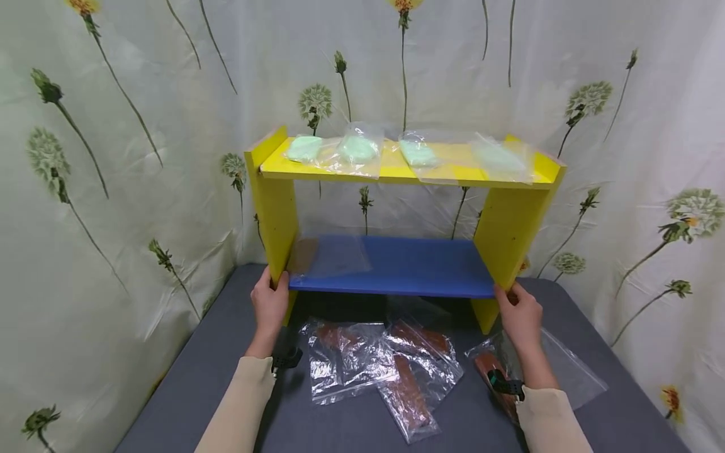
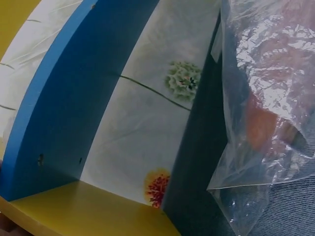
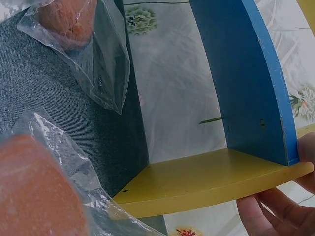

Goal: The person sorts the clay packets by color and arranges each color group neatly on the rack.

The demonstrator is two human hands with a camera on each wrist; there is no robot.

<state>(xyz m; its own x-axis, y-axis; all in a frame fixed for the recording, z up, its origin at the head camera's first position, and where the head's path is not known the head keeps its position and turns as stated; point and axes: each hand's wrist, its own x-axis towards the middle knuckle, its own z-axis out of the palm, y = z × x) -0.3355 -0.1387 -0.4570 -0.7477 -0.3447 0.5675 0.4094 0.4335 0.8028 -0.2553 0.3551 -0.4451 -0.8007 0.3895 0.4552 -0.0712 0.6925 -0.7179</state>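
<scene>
**Both your hands grip the yellow-and-blue shelf unit by its sides**

The shelf unit [image 1: 419, 264] stands upright toward the far edge of the bench [image 1: 192, 377], its open front facing you. Your left hand [image 1: 270, 302] grips the left side panel [image 1: 275, 214], thumb at the front by the end of the blue board [image 1: 391, 255], fingers curled round the outside. Your right hand [image 1: 521, 314] pinches the right side panel [image 1: 512, 220] at the same level; your right wrist view shows the thumb beside the blue board's end and the fingers against the panel's outer face.

Above, the top board [image 1: 276, 162] carries four pale green packets [image 1: 357, 150] in clear bags, set in a row between its left and right ends. At the blue board's left end you have a brown piece [image 1: 304, 253] in a clear bag. Between the unit and the bench's near edge lie bagged reddish-brown blocks [image 1: 408, 393], overlapping; another bagged block [image 1: 491, 368] lies under your right wrist. Behind hangs a flower-printed curtain [image 1: 187, 207].
</scene>
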